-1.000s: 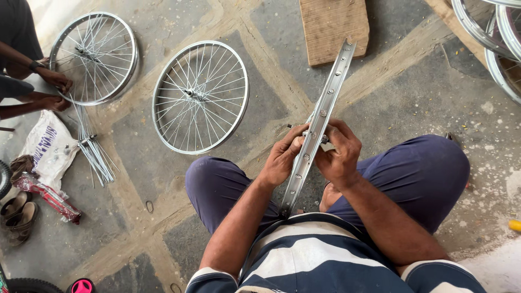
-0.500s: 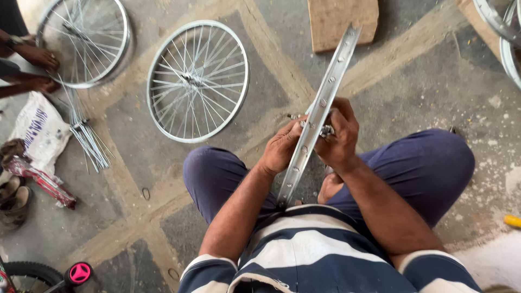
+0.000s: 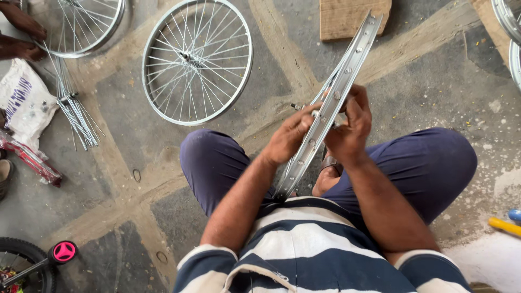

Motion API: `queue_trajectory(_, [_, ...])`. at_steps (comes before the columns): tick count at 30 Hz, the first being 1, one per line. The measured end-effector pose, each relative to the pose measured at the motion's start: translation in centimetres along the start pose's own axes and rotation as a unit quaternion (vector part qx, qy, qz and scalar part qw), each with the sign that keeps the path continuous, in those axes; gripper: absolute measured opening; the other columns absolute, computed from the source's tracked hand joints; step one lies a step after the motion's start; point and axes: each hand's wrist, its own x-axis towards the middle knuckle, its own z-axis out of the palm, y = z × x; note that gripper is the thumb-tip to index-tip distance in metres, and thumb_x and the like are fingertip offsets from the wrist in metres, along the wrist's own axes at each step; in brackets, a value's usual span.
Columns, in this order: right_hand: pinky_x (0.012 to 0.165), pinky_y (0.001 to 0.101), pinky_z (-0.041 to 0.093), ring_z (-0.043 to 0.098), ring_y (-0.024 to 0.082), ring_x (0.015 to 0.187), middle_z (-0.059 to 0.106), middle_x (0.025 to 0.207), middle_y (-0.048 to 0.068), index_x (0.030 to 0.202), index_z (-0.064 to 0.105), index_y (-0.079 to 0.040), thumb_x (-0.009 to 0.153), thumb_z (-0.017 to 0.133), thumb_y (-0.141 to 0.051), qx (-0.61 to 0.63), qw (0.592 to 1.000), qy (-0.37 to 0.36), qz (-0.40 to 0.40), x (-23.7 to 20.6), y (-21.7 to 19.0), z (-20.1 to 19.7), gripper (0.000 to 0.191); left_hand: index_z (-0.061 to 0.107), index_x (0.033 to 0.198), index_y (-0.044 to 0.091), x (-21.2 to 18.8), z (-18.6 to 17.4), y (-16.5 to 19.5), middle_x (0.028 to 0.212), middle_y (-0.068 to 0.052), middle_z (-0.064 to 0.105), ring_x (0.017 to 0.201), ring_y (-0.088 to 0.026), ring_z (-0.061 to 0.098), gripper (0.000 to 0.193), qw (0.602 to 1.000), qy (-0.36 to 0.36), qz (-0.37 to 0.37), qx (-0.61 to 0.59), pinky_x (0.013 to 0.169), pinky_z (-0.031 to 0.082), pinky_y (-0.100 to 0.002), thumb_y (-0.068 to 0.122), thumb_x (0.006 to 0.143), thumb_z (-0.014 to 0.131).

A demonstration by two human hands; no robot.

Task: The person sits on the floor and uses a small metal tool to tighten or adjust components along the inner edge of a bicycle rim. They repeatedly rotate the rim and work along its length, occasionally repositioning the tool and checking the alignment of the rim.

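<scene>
My left hand and right hand both clamp the bare rim — no spokes in yet; one laced wheel lies finished.

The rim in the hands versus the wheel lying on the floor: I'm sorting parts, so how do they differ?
The rim is bare, with empty spoke holes; the wheel is laced with spokes and a hub. The rim stands on edge across the lap, held by the left hand and right hand; the wheel lies flat, untouched. Both are silver metal.
</scene>
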Motion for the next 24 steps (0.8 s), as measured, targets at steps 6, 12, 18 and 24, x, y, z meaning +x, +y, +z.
queue_trajectory(6, [0.107, 0.0432, 0.052, 0.054, 0.032, 0.133, 0.055, 0.142, 0.019, 0.123, 0.069, 0.001, 0.084, 0.080, -0.016, 0.074, 0.983, -0.164, -0.035, 1.1, 0.7, -3.3, 0.044, 0.061, 0.137, -0.007, 0.7, -0.4, -0.4, 0.122, -0.014, 0.065, 0.117, -0.021, 0.058, 0.046, 0.996, 0.037, -0.040, 0.065, 0.106, 0.047, -0.037, 0.033, 0.119, 0.049])
queue_trajectory(12, [0.096, 0.0332, 0.061, 0.062, 0.023, 0.123, 0.053, 0.142, 0.010, 0.118, 0.074, -0.008, 0.086, 0.091, -0.017, -0.002, 1.000, 0.004, -0.015, -0.8, 0.7, -0.5, 0.037, 0.050, 0.154, 0.004, -1.1, 0.5, -0.5, 0.137, -0.011, 0.058, 0.126, -0.021, 0.054, 0.047, 1.000, 0.002, 0.003, -0.030, 0.111, 0.044, -0.037, 0.028, 0.113, 0.050])
queue_trajectory(18, [0.115, 0.0439, 0.050, 0.054, 0.032, 0.136, 0.053, 0.150, 0.017, 0.125, 0.069, 0.000, 0.080, 0.083, -0.017, 0.084, 0.981, -0.173, -0.010, 0.5, 1.3, -3.2, 0.051, 0.051, 0.148, 0.006, -0.1, 0.0, 0.8, 0.133, -0.005, 0.060, 0.126, -0.016, 0.056, 0.047, 0.996, -0.003, -0.021, 0.082, 0.109, 0.046, -0.036, 0.035, 0.115, 0.036])
queue_trajectory(24, [0.100, 0.0321, 0.057, 0.058, 0.025, 0.131, 0.058, 0.141, 0.009, 0.123, 0.067, -0.003, 0.088, 0.091, -0.017, -0.034, 0.998, -0.015, -0.056, -0.5, 1.0, -0.4, 0.044, 0.056, 0.143, 0.003, 0.4, 0.3, 0.7, 0.123, -0.007, 0.064, 0.113, -0.017, 0.057, 0.043, 0.997, 0.022, -0.015, 0.070, 0.102, 0.046, -0.034, 0.032, 0.115, 0.042])
